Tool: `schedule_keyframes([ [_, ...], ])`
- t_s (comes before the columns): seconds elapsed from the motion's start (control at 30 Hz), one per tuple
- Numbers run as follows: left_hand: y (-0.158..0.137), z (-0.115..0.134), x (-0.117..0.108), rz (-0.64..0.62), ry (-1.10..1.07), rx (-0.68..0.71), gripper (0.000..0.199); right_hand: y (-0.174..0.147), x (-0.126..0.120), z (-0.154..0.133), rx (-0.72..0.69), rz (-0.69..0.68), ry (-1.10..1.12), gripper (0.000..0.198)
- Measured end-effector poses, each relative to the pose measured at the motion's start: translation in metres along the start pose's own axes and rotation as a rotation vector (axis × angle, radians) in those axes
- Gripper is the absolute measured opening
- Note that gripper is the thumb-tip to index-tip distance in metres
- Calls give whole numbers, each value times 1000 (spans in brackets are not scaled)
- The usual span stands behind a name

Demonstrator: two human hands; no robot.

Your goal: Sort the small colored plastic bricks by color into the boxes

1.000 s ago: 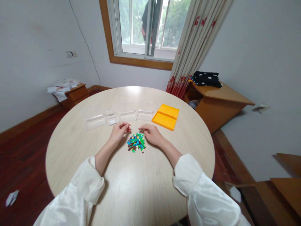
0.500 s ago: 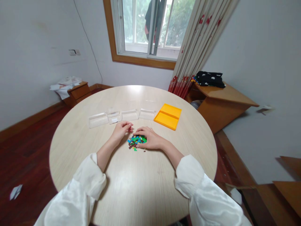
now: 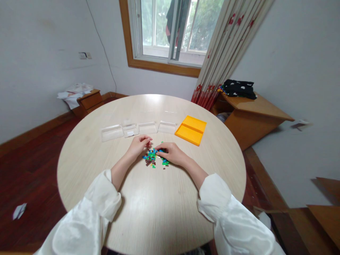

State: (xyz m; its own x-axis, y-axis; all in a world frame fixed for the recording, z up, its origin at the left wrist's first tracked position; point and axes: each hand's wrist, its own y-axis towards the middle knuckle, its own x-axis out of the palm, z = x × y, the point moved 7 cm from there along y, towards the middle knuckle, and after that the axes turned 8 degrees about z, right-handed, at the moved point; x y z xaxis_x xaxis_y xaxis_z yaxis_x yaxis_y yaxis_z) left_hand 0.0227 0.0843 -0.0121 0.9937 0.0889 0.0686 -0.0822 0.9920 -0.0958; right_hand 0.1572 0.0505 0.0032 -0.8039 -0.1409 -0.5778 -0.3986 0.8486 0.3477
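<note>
A loose pile of small toy building bricks [image 3: 151, 156] in green, blue, brown and a little yellow lies on the round table [image 3: 159, 198]. My right hand [image 3: 170, 153] is over the pile's right side, palm down. Its thumb and fingers are slightly apart and touch the bricks, some of which lie beneath the palm. To the upper left of the pile is my left hand [image 3: 139, 144], its fingers curled and pressed together. Whatever may be inside its fingertips is too small to make out.
Beyond my hands several clear plastic trays [image 3: 111, 133] stand in a row. At their right lies a yellow two-part tray [image 3: 190, 130]. A wooden cabinet [image 3: 247, 117] with folded black cloth [image 3: 239, 89] is behind the table's right edge, below a curtain [image 3: 225, 53].
My right hand has spread the bricks, leaving the pile wider and looser, with some pieces shifted right. My left hand keeps about the same place and pose. The view has tilted slightly.
</note>
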Motion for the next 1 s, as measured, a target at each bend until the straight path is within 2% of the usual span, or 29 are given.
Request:
schedule_keyframes([
  [0.37, 2, -2, -1, -14, 26, 41, 12, 0, -2, 11, 118, 116, 291, 39],
  [0.5, 2, -3, 0, -30, 20, 44, 13, 1, -4, 14, 125, 176, 327, 35],
  [0.6, 3, -5, 0, -32, 15, 44, 13, 2, -11, 17, 119, 249, 273, 28],
  [0.73, 3, -6, 0, -30, 19, 33, 13, 3, -19, 20, 100, 320, 93, 22],
  [0.87, 0, -3, 0, -21, 24, 37, 12, 4, -23, 24, 93, 307, -37, 22],
  [1.0, -2, 6, -3, 44, 109, 135, 8, 4, -22, 25, 43, 254, -80, 30],
])
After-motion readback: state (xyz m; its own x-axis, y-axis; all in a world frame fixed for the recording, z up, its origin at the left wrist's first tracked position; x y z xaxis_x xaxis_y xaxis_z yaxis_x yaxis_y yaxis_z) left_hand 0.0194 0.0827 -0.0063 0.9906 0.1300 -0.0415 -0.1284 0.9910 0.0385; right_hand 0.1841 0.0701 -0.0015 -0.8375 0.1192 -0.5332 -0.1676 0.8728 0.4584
